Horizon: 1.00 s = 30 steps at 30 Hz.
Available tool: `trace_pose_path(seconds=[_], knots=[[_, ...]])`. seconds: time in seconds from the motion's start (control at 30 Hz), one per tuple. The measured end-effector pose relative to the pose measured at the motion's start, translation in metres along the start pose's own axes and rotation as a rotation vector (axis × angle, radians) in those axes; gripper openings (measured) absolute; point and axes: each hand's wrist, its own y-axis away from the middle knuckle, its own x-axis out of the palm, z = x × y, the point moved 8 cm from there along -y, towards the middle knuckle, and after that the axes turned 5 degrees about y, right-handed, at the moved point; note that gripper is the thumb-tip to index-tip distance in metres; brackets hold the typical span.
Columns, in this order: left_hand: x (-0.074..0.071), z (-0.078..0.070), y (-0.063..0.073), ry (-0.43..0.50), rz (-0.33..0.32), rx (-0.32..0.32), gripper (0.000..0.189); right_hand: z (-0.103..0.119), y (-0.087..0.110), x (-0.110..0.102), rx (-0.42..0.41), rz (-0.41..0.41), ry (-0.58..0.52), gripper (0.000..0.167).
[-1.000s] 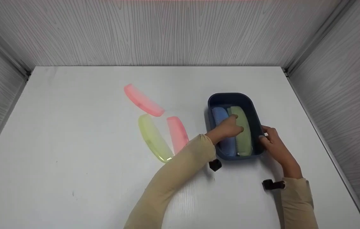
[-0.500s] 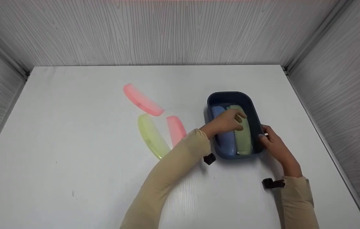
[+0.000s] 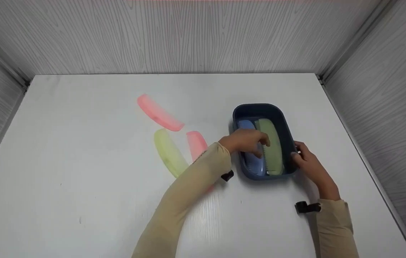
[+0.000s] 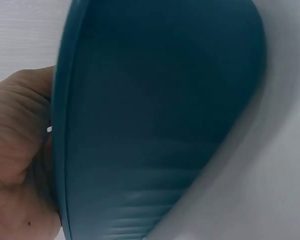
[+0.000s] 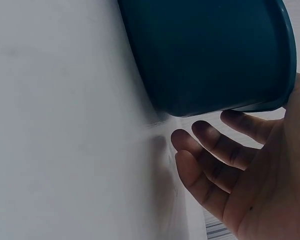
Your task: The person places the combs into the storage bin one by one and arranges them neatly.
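Note:
A dark blue box (image 3: 284,123) stands on the table at the right in the head view. Inside it, a blue comb (image 3: 256,165) and a green comb (image 3: 273,147) lie side by side, lengthwise. My left hand (image 3: 244,139) is over the box's left side with fingers loosely bent and nothing in them, covering part of the blue comb. At the opposite side, my right hand (image 3: 308,163) holds the box wall, thumb at the rim. Its other fingers (image 5: 210,142) spread beneath the box's outer edge in the right wrist view. The left wrist view shows mostly the box's outer wall (image 4: 150,100).
Left of the box lie a pink comb (image 3: 159,113), a yellow-green comb (image 3: 168,152) and another pink comb (image 3: 196,141). My left sleeve (image 3: 185,193) covers part of the latter two. Wood-grain panels (image 3: 188,36) border the white table (image 3: 81,143) at the back and sides.
My left hand has come off the green comb and drawn back left across the box. The green comb stays beside the blue one. My right hand keeps its place on the box.

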Motion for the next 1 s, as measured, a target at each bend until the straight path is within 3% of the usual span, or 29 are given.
trace_pose_path(seconds=[0.13,0.33,1.0], knots=[[0.0051,0.0028,-0.0008,-0.102,0.026,-0.031,0.048,0.0008,0.0005,0.0011,-0.005,0.006,-0.018,0.046],[0.0080,0.0030,-0.0028,-0.154,0.027,-0.023,0.048,-0.0001,0.0009,0.0012,-0.003,0.007,-0.024,0.046],[0.0087,0.0053,-0.0046,-0.192,0.014,-0.072,0.042,0.0000,0.0017,-0.0009,0.006,0.013,-0.029,0.047]])
